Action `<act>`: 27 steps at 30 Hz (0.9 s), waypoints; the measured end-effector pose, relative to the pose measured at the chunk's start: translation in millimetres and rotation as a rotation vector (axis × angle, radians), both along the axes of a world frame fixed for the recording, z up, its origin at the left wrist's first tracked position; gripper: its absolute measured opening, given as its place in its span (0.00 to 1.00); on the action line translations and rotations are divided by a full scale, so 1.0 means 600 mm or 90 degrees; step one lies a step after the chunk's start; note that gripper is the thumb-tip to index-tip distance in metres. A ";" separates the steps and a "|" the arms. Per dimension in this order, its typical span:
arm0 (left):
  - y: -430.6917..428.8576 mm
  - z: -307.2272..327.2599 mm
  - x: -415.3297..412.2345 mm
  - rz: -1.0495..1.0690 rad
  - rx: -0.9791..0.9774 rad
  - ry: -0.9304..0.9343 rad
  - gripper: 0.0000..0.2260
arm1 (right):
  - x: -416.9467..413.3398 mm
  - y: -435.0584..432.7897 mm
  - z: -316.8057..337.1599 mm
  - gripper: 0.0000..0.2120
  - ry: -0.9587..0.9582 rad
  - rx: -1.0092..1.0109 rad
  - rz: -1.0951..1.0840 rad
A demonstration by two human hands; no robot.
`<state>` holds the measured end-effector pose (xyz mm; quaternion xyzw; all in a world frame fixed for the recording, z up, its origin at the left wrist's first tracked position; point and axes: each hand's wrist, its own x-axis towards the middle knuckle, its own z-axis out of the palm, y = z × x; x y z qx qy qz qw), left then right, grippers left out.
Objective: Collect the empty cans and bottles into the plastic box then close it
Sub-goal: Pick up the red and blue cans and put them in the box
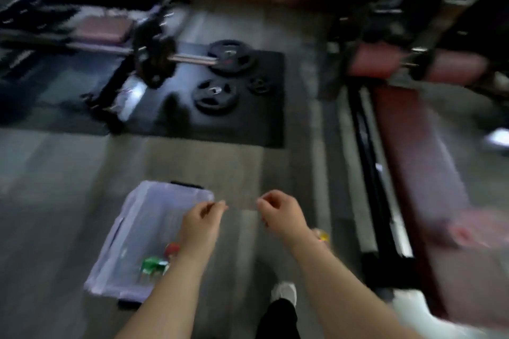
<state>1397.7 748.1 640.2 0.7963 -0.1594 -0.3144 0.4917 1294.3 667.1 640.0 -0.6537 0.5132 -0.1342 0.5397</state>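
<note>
Head view, badly motion-blurred. The clear plastic box (118,231) sits on the wood-look floor (55,201), ahead and to the left of the person's white shoe (284,292). It is open, and no lid can be seen. Its long axis runs away from the person, the far end leaning slightly right, with a dark latch (187,185) on that far short end.

Inside, near the box's near right corner, lie a green can (153,263) and something red (172,248). So collecting looks under way but not finished, and closing is still to do. A small yellow item (322,236) shows just beside the right wrist; I cannot tell what it is.

The left hand (202,221) hangs over the box's right edge and the right hand (283,215) over bare floor. Each grip is loosely curled, with nothing visible in it.
</note>
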 end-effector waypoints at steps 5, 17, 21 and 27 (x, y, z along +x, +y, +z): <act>-0.050 0.069 -0.254 -0.275 -0.084 0.062 0.15 | -0.320 0.037 0.062 0.16 -0.016 -0.013 -0.272; -0.078 0.064 -0.999 -0.643 -0.029 0.126 0.12 | -1.151 0.228 0.084 0.15 -0.021 -0.020 -0.712; -0.103 0.033 -1.183 -0.650 0.015 0.132 0.13 | -1.345 0.217 0.071 0.12 0.002 -0.016 -0.738; -0.239 -0.034 -1.395 -0.630 0.079 0.138 0.10 | -1.543 0.097 0.014 0.09 0.001 0.053 -0.735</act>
